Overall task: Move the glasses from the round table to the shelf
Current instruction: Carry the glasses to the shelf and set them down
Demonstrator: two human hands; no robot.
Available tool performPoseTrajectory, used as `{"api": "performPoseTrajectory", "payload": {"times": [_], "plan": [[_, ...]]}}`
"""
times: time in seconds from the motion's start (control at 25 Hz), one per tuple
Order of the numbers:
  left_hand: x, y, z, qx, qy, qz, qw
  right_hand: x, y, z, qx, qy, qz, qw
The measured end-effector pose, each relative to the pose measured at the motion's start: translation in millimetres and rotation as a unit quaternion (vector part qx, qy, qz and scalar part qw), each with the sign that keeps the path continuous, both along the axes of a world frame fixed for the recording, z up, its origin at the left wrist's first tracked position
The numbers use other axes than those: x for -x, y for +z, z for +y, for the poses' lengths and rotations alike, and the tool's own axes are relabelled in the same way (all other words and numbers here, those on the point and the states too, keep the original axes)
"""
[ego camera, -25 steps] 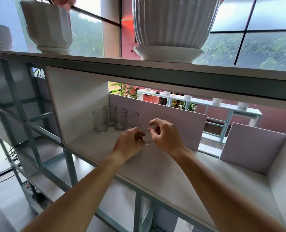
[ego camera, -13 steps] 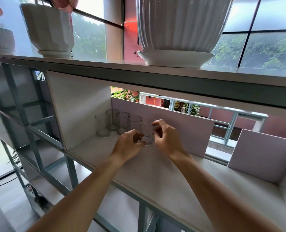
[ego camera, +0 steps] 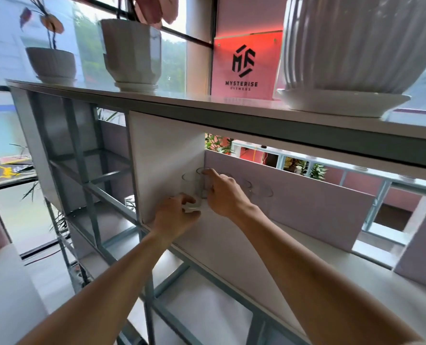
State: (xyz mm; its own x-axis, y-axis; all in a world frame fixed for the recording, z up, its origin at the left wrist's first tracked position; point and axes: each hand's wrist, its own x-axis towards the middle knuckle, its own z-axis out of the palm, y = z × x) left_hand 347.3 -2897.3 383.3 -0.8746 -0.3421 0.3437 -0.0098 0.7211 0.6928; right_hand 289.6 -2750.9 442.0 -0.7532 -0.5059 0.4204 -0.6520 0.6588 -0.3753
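Several clear glasses stand in a row at the back of the white shelf board [ego camera: 232,242], against the pink back panel. My left hand [ego camera: 177,216] closes around the base of the front-left glass [ego camera: 189,183], close to the white side divider. My right hand [ego camera: 225,192] wraps the glass behind it [ego camera: 202,181], with the index finger on its rim. Two more glasses [ego camera: 255,191] show blurred to the right of my right hand. The round table is out of view.
On the top board stand a large ribbed white pot [ego camera: 356,46], a faceted white pot [ego camera: 132,51] and a small pot [ego camera: 50,62]. A red logo sign [ego camera: 247,66] sits behind. The white divider [ego camera: 164,160] and a grey metal frame [ego camera: 87,175] lie to the left.
Both hands have let go of the glass at the right end of the row and moved left to the two leftmost glasses. The view has tilted up and come closer.
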Motion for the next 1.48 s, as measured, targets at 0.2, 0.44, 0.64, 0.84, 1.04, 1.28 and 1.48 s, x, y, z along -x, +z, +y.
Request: {"api": "performPoseTrajectory", "payload": {"times": [0.2,0.44,0.64,0.84,1.04,1.28,1.48], "plan": [[9,-2,-9,0.041,-0.021,-0.04,0.998,9,-1,-20,-0.036,-0.009,-0.042,0.998],[-8,-6,8,0.058,-0.009,0.03,0.998,-25,-9,1,-0.002,0.007,0.014,1.0],[-31,1,40,0.014,-0.037,0.114,0.993,-58,-9,52,0.019,-0.012,0.064,0.998],[-37,5,93,-0.012,-0.135,0.091,0.987,-77,-6,117,0.027,-0.052,0.056,0.997],[-26,4,136,0.001,-0.179,0.061,0.982,-81,-9,158,0.03,-0.095,0.054,0.993],[-11,0,156,-0.008,-0.182,0.038,0.982,-63,-27,176,0.056,-0.129,0.051,0.989],[6,-2,166,-0.015,-0.176,0.04,0.984,-49,-30,187,0.078,-0.146,0.083,0.983]]}}
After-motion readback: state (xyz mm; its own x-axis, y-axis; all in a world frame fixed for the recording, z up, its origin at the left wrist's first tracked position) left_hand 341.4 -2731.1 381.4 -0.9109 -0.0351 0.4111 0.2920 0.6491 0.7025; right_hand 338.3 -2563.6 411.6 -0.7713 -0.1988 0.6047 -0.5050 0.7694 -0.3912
